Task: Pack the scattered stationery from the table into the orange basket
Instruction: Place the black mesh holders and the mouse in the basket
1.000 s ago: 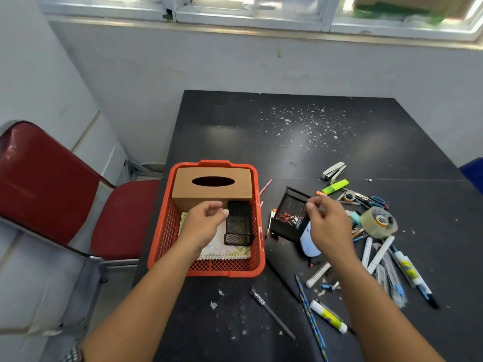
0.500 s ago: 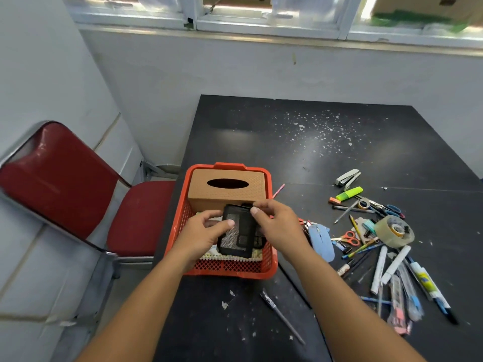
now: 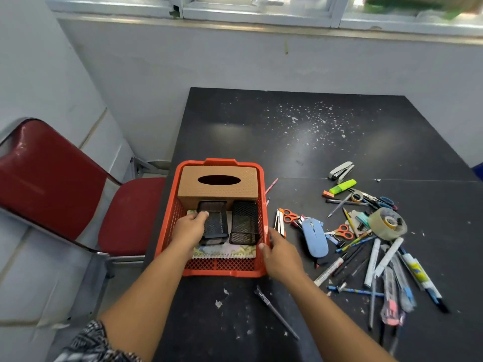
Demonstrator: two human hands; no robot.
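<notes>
The scene is seen from a single head-worn, wide-angle camera, aimed forward and steeply down over a black table (image 3: 313, 142); the forearms are shown entering from the bottom edge, close to the lens; the far wall and window sill are caught at the top, bent by the lens; no second view is given, so nothing is shared.

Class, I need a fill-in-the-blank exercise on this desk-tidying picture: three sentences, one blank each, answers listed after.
1. The brown tissue box sits inside the ___ plastic basket.
2. ___ black mesh pen holders lie on the spiral notebook.
3. The light blue computer mouse lies on the black table to the ___ of the basket.

Answers: orange; Two; right
</notes>
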